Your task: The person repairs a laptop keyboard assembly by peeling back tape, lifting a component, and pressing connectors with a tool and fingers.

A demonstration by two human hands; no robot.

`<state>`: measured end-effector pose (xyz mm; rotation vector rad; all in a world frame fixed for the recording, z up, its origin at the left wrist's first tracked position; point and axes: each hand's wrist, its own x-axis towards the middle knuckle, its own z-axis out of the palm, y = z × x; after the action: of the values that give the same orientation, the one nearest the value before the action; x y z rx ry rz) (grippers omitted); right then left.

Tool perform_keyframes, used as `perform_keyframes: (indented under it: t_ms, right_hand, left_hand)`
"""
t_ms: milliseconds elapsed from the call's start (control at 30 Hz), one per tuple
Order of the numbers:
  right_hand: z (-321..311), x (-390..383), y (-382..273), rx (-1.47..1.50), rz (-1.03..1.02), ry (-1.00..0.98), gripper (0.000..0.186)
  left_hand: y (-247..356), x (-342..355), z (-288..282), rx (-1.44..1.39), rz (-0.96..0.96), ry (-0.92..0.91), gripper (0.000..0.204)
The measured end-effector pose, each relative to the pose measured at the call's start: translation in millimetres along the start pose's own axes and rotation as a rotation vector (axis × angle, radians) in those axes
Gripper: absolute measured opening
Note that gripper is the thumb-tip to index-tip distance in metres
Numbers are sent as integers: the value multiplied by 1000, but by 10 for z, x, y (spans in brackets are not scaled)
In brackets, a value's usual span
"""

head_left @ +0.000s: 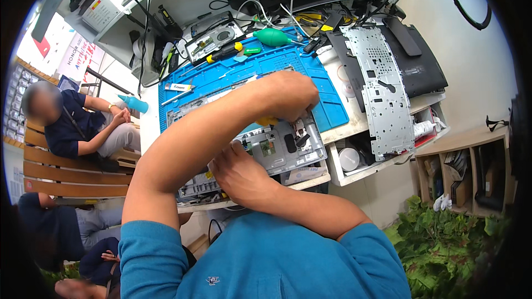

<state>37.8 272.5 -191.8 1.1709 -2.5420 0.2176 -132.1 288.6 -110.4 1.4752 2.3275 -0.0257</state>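
Curled over the chassis [277, 158] at the near side of the mat [331, 112], left hand [292, 97] and right hand [239, 174] hide whether they clamp anything. Uneven pressing could flex the chassis or shift it.

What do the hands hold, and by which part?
It cannot be told: the left hand is curled, its palm hidden; the right hand touches the grey laptop casing, its grip unclear.

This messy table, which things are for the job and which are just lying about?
For the job, it seems:
Grey laptop base, with the left hand and right hand over it
Blue mat, beside and beneath it

Probably just lying about, since no hands are on them:
Green rubber bulb
Yellow-and-black screwdriver
Metal plate with holes
Teal bottle
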Motion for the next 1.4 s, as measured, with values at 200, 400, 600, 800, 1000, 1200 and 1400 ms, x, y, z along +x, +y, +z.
perform_keyframes:
  t_ms: [200,400,600,800,1000,1200,1400]
  right_hand:
    - [1,-56,8,116,31,-21,56]
    - [-64,-269,48,266,68,-48,63]
    - [-185,-418,148,300,108,-10,59]
    - [-151,-406,171,251,92,4,58]
    - [-263,-372,195,280,101,8,59]
    - [-285,-333,177,265,90,-5,58]
    - [-350,-280,234,277,74,-99,68]
  left_hand:
    - [-139,-321,-294,-148,97,247,9]
    - [-382,-1321,-645,-60,-188,430,17]
    - [-634,-2205,-160,-247,-287,360,23]
    - [-512,-2293,530,-314,-178,328,17]
    - [-226,-2040,826,-72,-111,326,10]
    - [-283,-2198,823,27,-131,259,9]
    - [-355,-2581,520,-106,-343,106,10]
